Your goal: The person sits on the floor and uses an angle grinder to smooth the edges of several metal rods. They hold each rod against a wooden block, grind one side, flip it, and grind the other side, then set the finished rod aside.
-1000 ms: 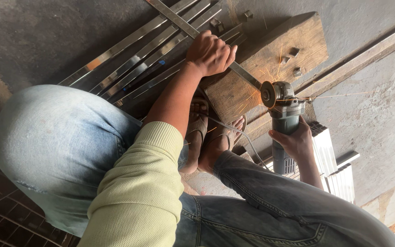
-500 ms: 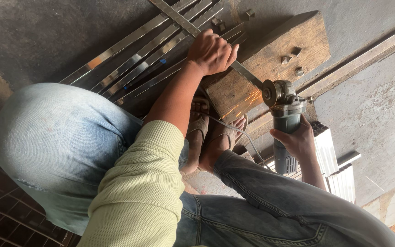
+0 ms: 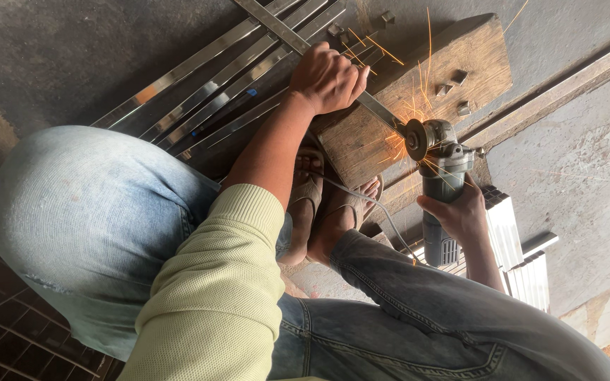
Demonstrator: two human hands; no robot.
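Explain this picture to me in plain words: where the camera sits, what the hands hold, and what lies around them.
The camera sits on the person's head, looking down past their knees. The left hand presses a thin metal strip onto a wooden block. The right hand grips an angle grinder, whose disc meets the strip and throws orange sparks. Small metal pieces lie on the block. More shiny strips lie on the concrete floor. The sandalled feet sit against the block.

A metalworking workshop: long polished steel strips (image 3: 213, 85) on bare concrete floor (image 3: 72, 49), a sparking grey angle grinder (image 3: 439, 176), a scarred wooden block (image 3: 425, 85).
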